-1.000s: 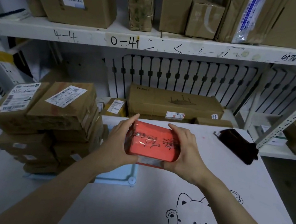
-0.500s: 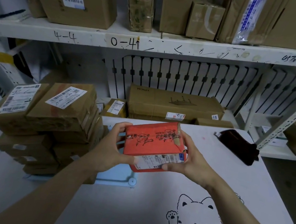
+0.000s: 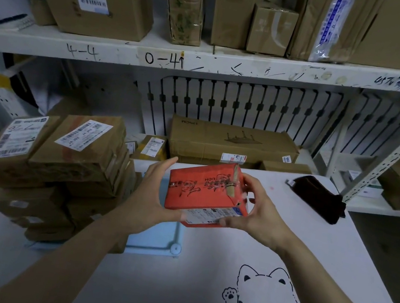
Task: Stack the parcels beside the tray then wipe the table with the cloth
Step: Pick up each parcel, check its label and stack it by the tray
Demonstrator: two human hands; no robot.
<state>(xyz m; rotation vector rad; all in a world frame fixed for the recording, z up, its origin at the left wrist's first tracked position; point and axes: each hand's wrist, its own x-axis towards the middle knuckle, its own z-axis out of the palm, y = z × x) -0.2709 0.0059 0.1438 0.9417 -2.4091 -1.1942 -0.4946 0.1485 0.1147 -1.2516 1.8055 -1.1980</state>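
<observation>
Red parcel held up in two hands, just above the table.
Left hand and right hand each clasp an end; one blue tray underneath, one brown stack at left, one dark cloth far right.

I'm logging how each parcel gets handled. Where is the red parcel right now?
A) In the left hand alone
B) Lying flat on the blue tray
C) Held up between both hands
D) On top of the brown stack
C: the left hand and right hand grip opposite ends of the tilted red parcel, with the blue tray showing below it.
</observation>
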